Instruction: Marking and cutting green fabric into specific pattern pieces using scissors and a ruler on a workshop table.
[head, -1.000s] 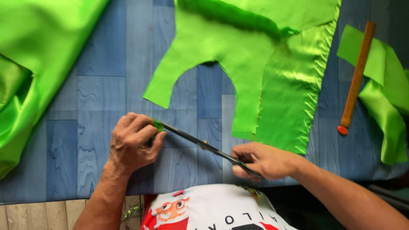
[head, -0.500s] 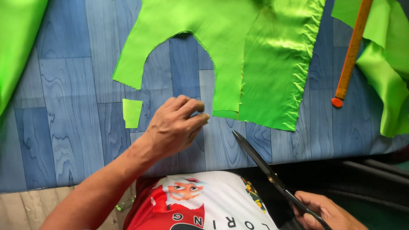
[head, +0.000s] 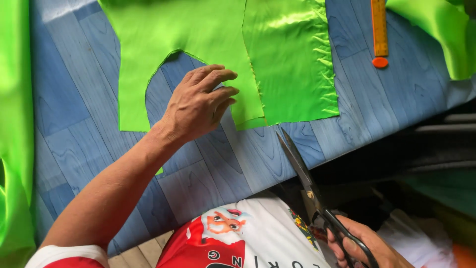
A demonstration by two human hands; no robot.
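While the left hand [head: 198,106] hovers at the cut green fabric [head: 213,54] on the blue table [head: 74,99] — fingers loosely curled together, fingertips touching its edge — the right hand [head: 364,245] grips black scissors [head: 310,188], blades closed, pointing at the fabric's lower edge.

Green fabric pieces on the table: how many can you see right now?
4, maybe more out of frame. A cut piece lies under the left hand, a shiny piece beside it, one along the left edge, one at the top right corner. A scrap peeks behind the forearm.
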